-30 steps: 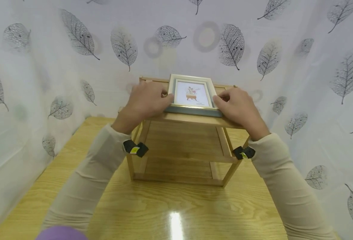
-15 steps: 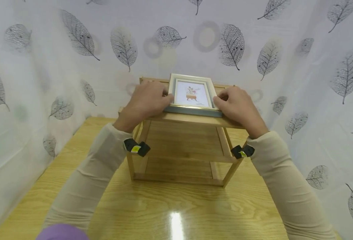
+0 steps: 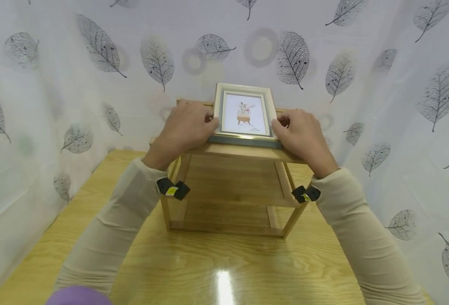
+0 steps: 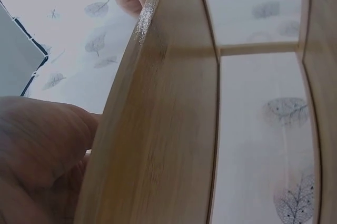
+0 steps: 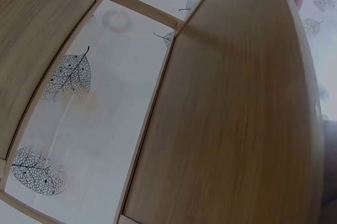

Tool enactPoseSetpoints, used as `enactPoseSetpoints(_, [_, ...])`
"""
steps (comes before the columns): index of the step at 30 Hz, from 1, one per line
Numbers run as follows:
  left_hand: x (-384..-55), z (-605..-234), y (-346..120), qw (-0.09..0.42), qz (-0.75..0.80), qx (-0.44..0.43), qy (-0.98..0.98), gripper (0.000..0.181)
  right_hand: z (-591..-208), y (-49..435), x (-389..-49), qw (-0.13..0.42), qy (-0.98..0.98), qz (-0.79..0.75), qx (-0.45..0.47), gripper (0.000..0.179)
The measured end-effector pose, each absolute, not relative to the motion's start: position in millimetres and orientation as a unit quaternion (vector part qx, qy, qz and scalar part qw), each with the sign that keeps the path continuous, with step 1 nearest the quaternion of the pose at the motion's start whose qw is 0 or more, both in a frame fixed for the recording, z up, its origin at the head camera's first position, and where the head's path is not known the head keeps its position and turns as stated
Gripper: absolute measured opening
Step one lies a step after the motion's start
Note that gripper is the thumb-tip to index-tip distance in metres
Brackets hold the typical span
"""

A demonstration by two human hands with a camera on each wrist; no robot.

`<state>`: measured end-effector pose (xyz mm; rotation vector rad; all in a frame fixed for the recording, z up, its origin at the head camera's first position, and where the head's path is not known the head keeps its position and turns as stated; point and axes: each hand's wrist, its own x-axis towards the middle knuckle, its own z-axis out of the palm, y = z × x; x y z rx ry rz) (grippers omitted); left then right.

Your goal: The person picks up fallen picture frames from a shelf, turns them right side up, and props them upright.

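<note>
A picture frame (image 3: 243, 113), pale-bordered with a potted-flower print, leans back at a slant over the top board of a wooden shelf rack (image 3: 243, 151). Its near edge sits low at the board's front, and its far edge is higher. My left hand (image 3: 189, 125) pinches the left side, with the thumb on the border. On the right side my right hand (image 3: 301, 132) grips it the same way. Both sets of fingertips are hidden behind the frame. In the left wrist view my left hand (image 4: 39, 153) is beside the top board's edge, and the picture frame is out of sight.
Below the top board, the rack has a middle shelf (image 3: 232, 178) and a bottom shelf (image 3: 224, 214). It stands on a wood-grain table (image 3: 194, 271). A leaf-print curtain (image 3: 129, 38) hangs close behind and on both sides. Something rounded and purple (image 3: 78, 295) shows at the lower left.
The picture frame's far edge has come up, so it now stands at a steeper slant. My right hand has shifted very slightly left. My left hand stays almost in place.
</note>
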<state>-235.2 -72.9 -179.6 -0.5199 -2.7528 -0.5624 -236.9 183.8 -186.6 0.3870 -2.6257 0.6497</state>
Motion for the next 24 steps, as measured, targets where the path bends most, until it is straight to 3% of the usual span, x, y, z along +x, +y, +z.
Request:
enactPoseSetpoints(12, [-230.6, -176.5, -73.3, 0.152, -0.229, -0.176, -0.945, 0.034, -184.5, 179.1, -233.1, 0.245, -0.924, 0.265, 0.129, 0.029])
enactPoseSetpoints(24, [-229.6, -176.8, -74.9, 0.2, -0.298, -0.17, -0.918, 0.02, -182.8, 174.3, -228.3, 0.273, -0.904, 0.312, 0.106, 0.028])
